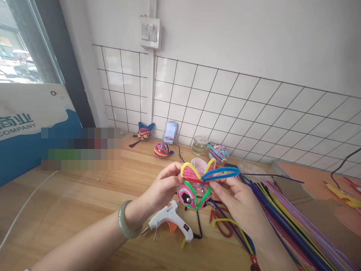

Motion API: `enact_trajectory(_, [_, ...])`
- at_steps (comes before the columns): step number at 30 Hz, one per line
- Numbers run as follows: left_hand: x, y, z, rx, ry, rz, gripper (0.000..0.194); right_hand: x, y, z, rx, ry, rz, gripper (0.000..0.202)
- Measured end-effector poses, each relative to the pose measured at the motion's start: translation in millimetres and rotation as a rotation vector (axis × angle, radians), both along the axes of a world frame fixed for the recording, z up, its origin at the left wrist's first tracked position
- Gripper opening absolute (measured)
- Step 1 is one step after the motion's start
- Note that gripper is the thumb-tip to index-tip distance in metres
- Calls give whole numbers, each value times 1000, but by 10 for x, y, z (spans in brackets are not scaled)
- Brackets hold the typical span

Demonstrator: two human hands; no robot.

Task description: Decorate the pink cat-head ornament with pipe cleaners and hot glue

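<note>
A round pipe-cleaner figure (194,192), with a black-and-white eye, green edging and pink ears rimmed in yellow, is held up between both hands. My left hand (168,185) pinches its left side near the ear. On the other side my right hand (232,192) has its fingers closed at the figure's edge, by a looped blue pipe cleaner (225,172) that sticks out to the right. A white glue gun (170,219) lies on the table below the figure. Red-handled scissors (224,227) lie partly under pipe cleaners.
Many coloured pipe cleaners (293,222) spread over the right side. Finished striped balls (162,150), a glass jar (199,145) and a phone (170,131) stand along the wall. A white cable (31,203) crosses the left of the wooden table (93,203).
</note>
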State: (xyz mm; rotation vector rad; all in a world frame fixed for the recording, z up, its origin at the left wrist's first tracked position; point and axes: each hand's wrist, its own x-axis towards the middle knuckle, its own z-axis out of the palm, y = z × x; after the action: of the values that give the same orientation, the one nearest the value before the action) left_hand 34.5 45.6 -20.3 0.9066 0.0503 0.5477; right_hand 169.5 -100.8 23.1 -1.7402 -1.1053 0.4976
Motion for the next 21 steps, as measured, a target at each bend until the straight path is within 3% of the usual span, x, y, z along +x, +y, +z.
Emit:
enact_trajectory(14, [-25,-11,49,37,-14,23,16,-13,2,-10,39,84,25,37])
enact_trajectory(21, [-14,-15,74,29,-44,32,19,-32,0,8,56,8,13,38])
